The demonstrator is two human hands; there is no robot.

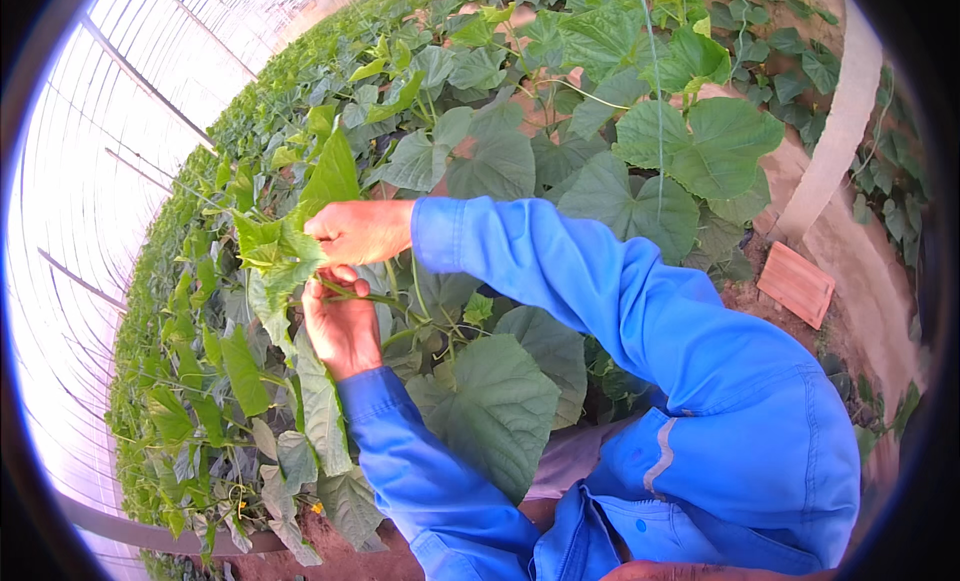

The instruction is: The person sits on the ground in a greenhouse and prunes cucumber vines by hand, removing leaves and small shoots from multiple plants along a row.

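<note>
My left hand [341, 330] is palm up with its fingers curled round the green stem [375, 296] of a cucumber vine. Just above it, my right hand [360, 232] is closed at the same vine, close under its growing tip; its fingertips are partly hidden. The pale green tip with young leaves [277, 251] sticks out to the left of both hands. A large cucumber leaf [491, 408] spreads between my blue-sleeved forearms. Another big leaf [697, 146] stands beyond my right sleeve, beside a thin hanging string [656, 78].
Dense rows of cucumber plants [187, 371] run along the left and far side. Behind them rises the greenhouse's ribbed film wall [82, 183]. At right, a pale post [836, 123] stands by a grooved orange brick [796, 285] on bare soil. Small yellow flowers [316, 507] show low down.
</note>
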